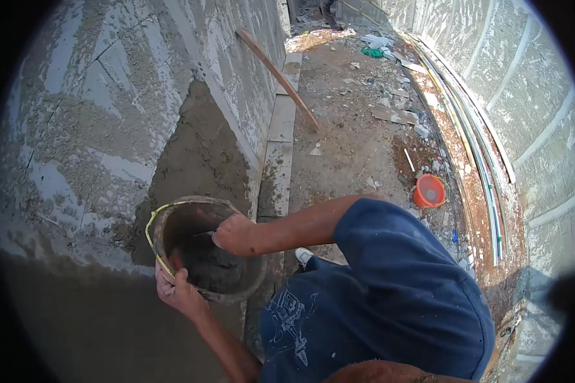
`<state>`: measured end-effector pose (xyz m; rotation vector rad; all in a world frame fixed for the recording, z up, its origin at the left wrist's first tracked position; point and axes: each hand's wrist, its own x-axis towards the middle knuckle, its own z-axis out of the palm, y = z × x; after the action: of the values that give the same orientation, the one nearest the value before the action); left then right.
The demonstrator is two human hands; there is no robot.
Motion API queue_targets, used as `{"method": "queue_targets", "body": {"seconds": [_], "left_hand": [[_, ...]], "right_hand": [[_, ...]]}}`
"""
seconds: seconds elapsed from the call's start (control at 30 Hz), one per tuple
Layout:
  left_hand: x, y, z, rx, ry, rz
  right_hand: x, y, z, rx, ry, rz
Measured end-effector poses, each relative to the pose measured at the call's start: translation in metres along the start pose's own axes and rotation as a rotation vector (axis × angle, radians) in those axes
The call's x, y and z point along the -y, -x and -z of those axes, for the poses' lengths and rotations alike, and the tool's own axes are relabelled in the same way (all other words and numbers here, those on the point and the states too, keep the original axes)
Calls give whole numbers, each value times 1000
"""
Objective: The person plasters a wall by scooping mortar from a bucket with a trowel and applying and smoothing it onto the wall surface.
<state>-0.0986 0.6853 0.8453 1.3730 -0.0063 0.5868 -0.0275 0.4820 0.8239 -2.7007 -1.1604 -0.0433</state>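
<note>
A dark, mortar-caked bucket (255, 277) is tilted against the wall, with grey wet mortar (214, 265) inside. My left hand (176, 290) grips its rim at the lower left, beside the yellowish bail handle (151, 233). Over the mouth of the bucket my right hand (234, 235) is closed in a fist. A thin metal shank (206, 234) sticks out from that fist; the rest of the tool is hidden. Behind the bucket, a patch of fresh, darker mortar (201, 143) covers part of the rough wall (124, 127).
A wooden board (278, 80) leans on the wall ahead. Pale slabs (281, 121) line the wall's foot. To the right stand an orange bucket (429, 191) and long pipes (485, 172) beside another wall (549, 134). Rubble and a flat scrap board (395, 115) lie on the dirt.
</note>
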Motion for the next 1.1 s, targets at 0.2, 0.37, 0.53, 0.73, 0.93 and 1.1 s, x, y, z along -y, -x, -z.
{"method": "queue_targets", "body": {"seconds": [0.2,0.37,0.53,0.73,0.93,1.1], "left_hand": [[-12,4,10,-60,72,-64],[-19,6,0,-4,-8,-272],[-25,3,-8,-45,-9,-158],[-20,-6,9,-39,26,-188],[-25,-2,-3,-40,-12,-191],[-9,3,-32,32,-29,-223]], "right_hand": [[-6,19,61,52,10,-188],[-26,13,47,580,-331,-290],[-2,25,-14,521,-699,-278],[3,27,4,128,29,29],[-30,34,45,140,-69,-306],[-37,31,-9,567,-709,-298]]}}
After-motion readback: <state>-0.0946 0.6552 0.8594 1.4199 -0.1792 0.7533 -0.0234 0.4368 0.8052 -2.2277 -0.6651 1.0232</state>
